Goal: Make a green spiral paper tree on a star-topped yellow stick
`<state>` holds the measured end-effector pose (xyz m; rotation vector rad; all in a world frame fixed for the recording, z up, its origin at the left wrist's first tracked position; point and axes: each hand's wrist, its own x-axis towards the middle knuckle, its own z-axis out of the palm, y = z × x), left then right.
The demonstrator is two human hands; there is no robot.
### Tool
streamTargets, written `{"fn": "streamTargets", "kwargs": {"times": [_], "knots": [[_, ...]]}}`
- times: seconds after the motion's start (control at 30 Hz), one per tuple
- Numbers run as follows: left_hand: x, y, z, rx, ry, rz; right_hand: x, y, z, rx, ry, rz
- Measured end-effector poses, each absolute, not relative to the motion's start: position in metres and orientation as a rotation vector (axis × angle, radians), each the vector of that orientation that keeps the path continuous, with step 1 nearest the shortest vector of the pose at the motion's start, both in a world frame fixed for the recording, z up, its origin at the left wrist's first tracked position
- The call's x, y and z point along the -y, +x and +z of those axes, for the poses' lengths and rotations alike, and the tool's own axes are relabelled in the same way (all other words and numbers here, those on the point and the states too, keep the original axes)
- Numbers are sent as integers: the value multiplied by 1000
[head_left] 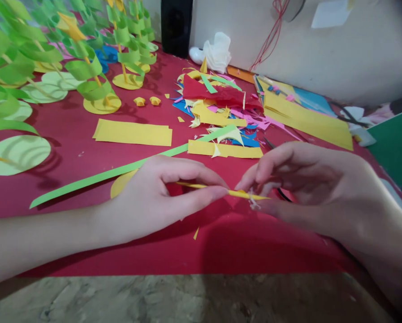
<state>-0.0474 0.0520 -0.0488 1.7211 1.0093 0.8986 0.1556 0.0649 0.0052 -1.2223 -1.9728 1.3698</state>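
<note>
Within the pinch of my left hand [163,190] sits a thin yellow stick [236,194]; its tip lies at my right hand [322,188], whose hold I cannot tell. Too hard a squeeze could crease it. White shreds [253,202] just short of its tip could cling to my skin and tug it askew. Just beyond my left grip, a careless knuckle could drag the green strip [113,172].

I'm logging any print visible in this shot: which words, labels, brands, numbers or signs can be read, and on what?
None can be read anywhere.
Yellow stick in the left hand: no lettering visible.
White sheet on the wall: too blurred to tell whether it bears any.
Black object at the back: none discernible.
</note>
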Motion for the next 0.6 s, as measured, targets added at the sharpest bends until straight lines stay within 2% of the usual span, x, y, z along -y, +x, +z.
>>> {"fn": "streamTargets", "kwargs": {"times": [0.4,0.6], "knots": [[-50,-45,-48,-1040,1644,977,-54,153,-1,2146,-1099,884],[-50,-45,-50,-1014,1664,972,-52,155,-5,2194,-1107,783]]}}
